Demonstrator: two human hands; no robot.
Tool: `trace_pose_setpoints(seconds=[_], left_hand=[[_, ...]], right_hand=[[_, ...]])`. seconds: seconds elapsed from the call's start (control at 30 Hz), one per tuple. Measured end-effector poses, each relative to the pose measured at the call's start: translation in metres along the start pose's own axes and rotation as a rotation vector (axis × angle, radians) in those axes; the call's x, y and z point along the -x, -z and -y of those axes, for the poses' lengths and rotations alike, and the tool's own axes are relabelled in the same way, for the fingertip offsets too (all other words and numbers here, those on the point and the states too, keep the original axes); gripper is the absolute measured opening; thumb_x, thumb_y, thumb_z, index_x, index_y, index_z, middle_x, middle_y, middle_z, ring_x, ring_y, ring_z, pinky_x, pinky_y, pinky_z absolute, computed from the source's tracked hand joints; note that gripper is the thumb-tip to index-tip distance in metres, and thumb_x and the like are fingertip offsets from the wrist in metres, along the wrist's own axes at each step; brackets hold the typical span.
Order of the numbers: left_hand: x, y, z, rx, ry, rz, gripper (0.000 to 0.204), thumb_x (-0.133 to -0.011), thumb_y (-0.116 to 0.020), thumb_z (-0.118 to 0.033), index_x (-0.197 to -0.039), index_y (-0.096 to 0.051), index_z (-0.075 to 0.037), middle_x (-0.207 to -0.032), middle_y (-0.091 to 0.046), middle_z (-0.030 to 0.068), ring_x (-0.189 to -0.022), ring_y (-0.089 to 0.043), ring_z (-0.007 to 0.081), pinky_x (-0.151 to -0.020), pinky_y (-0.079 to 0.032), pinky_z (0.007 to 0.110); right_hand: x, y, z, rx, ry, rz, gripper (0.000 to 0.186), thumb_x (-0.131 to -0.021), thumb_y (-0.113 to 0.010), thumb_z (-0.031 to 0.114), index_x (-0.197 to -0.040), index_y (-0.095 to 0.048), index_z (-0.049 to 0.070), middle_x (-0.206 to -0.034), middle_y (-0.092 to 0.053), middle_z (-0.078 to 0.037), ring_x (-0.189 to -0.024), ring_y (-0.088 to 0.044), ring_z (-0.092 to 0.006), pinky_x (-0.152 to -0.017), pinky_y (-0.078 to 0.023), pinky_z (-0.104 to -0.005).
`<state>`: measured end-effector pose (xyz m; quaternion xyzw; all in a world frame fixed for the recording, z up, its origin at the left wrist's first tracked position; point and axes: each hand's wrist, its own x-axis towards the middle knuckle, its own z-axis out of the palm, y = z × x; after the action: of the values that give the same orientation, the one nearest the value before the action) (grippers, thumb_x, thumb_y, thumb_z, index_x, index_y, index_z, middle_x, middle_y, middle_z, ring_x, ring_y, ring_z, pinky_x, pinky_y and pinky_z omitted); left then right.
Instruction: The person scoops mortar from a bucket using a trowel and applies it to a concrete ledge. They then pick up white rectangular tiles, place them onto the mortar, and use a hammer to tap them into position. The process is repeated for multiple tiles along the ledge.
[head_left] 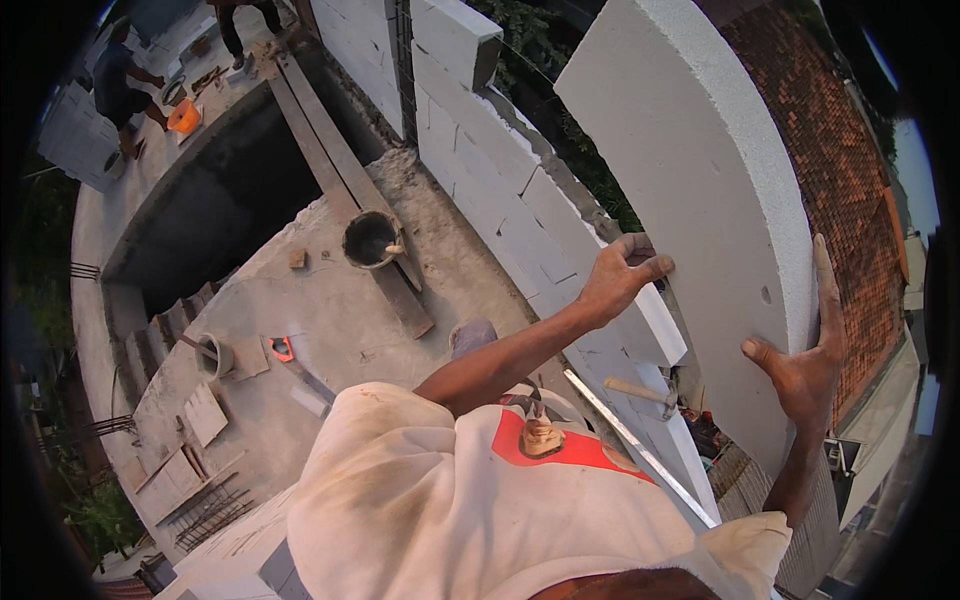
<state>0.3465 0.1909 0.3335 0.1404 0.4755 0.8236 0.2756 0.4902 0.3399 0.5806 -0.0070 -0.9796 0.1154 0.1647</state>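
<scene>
A large pale grey lightweight concrete block (690,190) stands raised and tilted on the right, between my two hands. My left hand (622,282) is closed at its left edge, thumb and fingertips against it. My right hand (805,370) grips the opposite side, the thumb on the broad face and the fingers stretched along the rough narrow side. Below the block runs a low wall of white blocks (500,180). A hammer (640,392) with a wooden handle lies on the wall near my left forearm, and beside it rests a long, straight pale metal bar (640,445).
A bucket (370,240) with a trowel stands on long planks (318,150) spanning a dark floor opening. An orange-handled saw (283,349) and another bucket (213,356) sit on the concrete floor. Two people are at the far left, near an orange tub (184,117). Beyond the wall is a tiled roof (800,100).
</scene>
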Motion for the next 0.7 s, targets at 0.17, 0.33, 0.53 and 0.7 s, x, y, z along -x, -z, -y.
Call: trace_pose_setpoints(seconds=[0.17,0.33,0.53,0.7], left_hand=[[-0.091,-0.034,-0.03,-0.205,0.127,-0.427,0.145,-0.069,-0.092,-0.067,-0.16,-0.009,0.009,-0.156,-0.024,0.0294,-0.15,-0.028,0.0387,-0.121,-0.034,0.052],[-0.157,-0.008,-0.029,-0.075,0.325,-0.57,0.136,-0.075,-0.09,-0.061,-0.16,-0.012,0.011,-0.152,-0.033,0.0288,-0.145,-0.037,0.0372,-0.12,-0.037,0.052],[-0.189,0.059,-0.004,0.323,0.267,-0.376,0.095,-0.082,-0.087,-0.058,-0.136,-0.048,0.01,-0.127,-0.058,0.0192,-0.121,-0.058,0.0266,-0.102,-0.05,0.047],[-0.182,0.13,0.023,0.506,0.221,-0.247,0.097,-0.094,-0.063,-0.074,-0.143,-0.049,0.008,-0.141,-0.054,0.0251,-0.138,-0.053,0.0367,-0.115,-0.043,0.054]], right_hand=[[-0.082,0.008,-0.023,0.027,-0.183,-0.006,0.109,-0.068,-0.093,0.039,-0.163,-0.043,0.017,-0.136,-0.066,-0.023,-0.112,-0.071,-0.0375,-0.1,-0.059,-0.0545],[-0.175,-0.043,-0.058,0.066,-0.049,0.047,0.114,-0.056,-0.096,0.022,-0.16,-0.048,0.025,-0.128,-0.071,-0.015,-0.112,-0.072,-0.0282,-0.102,-0.059,-0.0476],[-0.241,-0.138,-0.082,-0.134,-0.105,0.198,0.111,-0.057,-0.097,0.017,-0.158,-0.052,0.022,-0.118,-0.072,-0.014,-0.109,-0.071,-0.029,-0.099,-0.058,-0.0428],[-0.261,-0.204,-0.081,-0.118,-0.122,0.304,0.111,-0.058,-0.098,0.016,-0.159,-0.052,0.022,-0.113,-0.071,-0.014,-0.102,-0.072,-0.0287,-0.093,-0.059,-0.041]])
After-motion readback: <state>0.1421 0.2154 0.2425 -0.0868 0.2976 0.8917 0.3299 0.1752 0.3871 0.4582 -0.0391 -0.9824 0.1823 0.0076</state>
